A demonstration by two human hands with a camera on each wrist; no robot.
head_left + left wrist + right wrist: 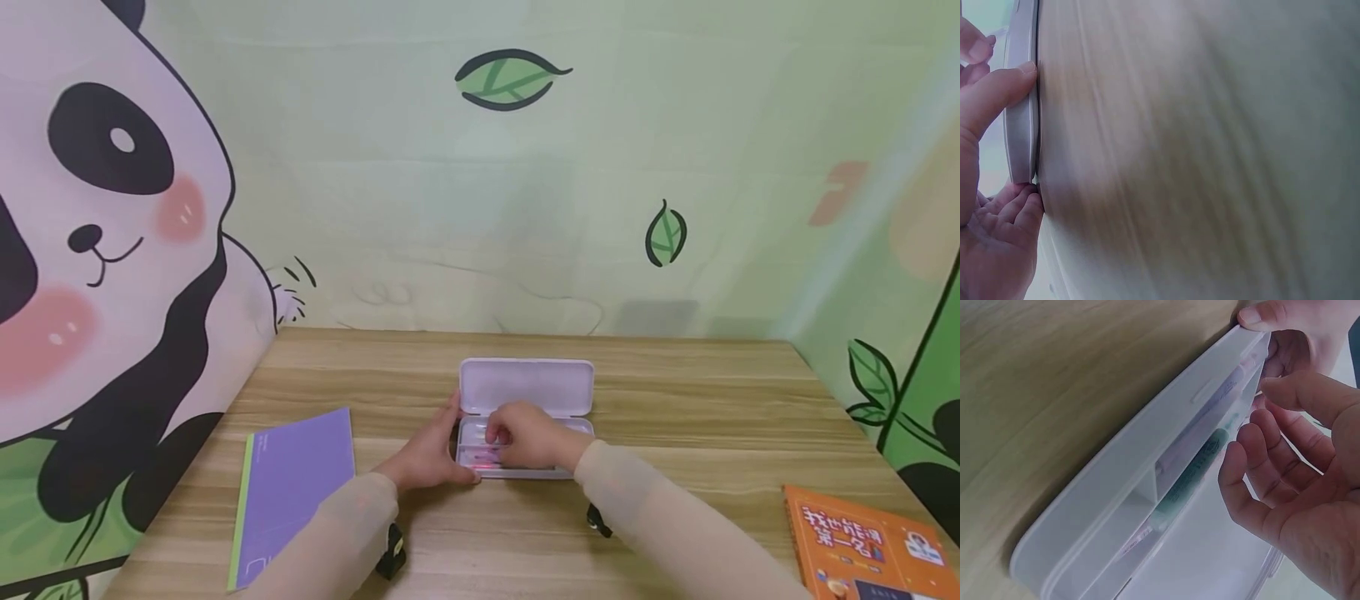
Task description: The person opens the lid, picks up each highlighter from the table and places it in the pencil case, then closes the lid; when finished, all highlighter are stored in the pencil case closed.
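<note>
A white pencil case [525, 473] lies on the table with its lid [527, 385] raised at the back. My left hand [427, 450] grips the case's left end, thumb on the front wall and fingers round the side. Over the inside of the case is my right hand [536, 437], its fingers bent; whether they pinch anything cannot be told. In the right wrist view, a green marker [1188, 481] and a purplish pen [1216, 394] lie in separate compartments. Something pink [483, 465] shows in the front compartment in the head view.
On the wooden table [675, 400], a purple notebook [300, 475] lies at the left, partly under the left forearm. An orange book [862, 542] lies at the right front edge of view. A printed panda backdrop [420, 192] stands behind the table.
</note>
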